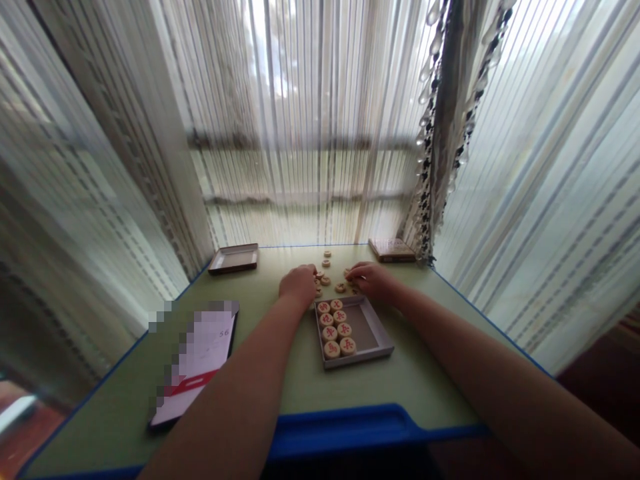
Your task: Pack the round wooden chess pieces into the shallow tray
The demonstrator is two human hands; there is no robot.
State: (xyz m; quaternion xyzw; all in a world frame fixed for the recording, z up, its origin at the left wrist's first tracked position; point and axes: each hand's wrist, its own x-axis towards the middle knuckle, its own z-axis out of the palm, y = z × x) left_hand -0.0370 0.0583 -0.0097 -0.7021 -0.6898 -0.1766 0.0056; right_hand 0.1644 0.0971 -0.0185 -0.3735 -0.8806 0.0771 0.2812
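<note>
An open shallow box point(383, 345) lies on the table. Two columns of round xiangqi pieces point(332, 350) with red characters fill its left part; the right part shows bare bottom. Beyond the box, several loose xiangqi pieces point(341, 288) are scattered. My left hand point(299, 284) is at the left of this group, fingers curled in beside some pieces; its fingertips are mostly hidden, so what they hold cannot be made out. On the right side, my right hand point(370, 277) has its fingers closed on a xiangqi piece point(347, 273) at the table surface.
A phone point(203, 357) lies at the left, partly behind my left forearm. At the back left is an empty box lid point(234, 258), at the back right a closed flat box point(391, 250). The table point(420, 393) has a blue edge; curtains point(310, 133) hang behind.
</note>
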